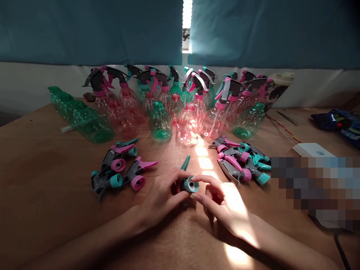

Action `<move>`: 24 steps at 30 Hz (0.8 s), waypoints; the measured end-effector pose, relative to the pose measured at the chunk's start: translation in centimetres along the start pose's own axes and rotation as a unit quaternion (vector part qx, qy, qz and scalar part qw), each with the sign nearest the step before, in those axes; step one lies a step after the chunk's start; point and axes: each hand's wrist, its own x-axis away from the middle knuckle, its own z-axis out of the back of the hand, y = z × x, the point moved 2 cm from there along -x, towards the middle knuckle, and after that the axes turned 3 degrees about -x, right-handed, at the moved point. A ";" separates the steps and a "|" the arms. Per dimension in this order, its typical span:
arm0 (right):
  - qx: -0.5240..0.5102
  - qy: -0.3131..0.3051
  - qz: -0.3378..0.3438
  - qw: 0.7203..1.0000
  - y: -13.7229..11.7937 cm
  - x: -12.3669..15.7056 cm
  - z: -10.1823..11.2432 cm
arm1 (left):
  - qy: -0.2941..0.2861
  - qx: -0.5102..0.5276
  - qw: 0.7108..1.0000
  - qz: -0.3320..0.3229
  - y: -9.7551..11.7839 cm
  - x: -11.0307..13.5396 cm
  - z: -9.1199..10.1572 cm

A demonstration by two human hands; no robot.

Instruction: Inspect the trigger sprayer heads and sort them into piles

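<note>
My left hand [165,191] is closed around a trigger spray head [185,184] with a grey body and teal trigger. Its teal screw collar [196,186] faces me, showing a white ring and a dark hole inside. The thumb and index finger of my right hand [225,202] pinch at the collar's rim. To the left lies a pile of loose spray heads [114,174] with pink and teal collars. Another pile of spray heads [239,159] lies to the right. My fingers hide most of the held head's body.
Behind the hands stand several open bottles, among them a green bottle [160,122] and a pink bottle [188,123]. More bottles with spray heads fitted stand behind. Green bottles [91,123] stand far left. A white box [315,150] and a blurred patch are at right on the wooden table [56,210].
</note>
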 end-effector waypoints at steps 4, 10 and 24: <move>0.006 -0.012 0.019 1.000 0.0 -0.1 0.1 | -0.010 -0.001 1.000 0.004 0.1 0.0 0.1; 0.080 -0.028 0.079 0.993 0.1 0.2 -0.4 | -0.023 0.016 1.000 -0.007 0.0 0.1 0.0; 0.163 0.015 0.107 0.981 0.0 0.2 -0.2 | 0.047 -0.057 0.997 -0.005 -0.3 0.2 0.3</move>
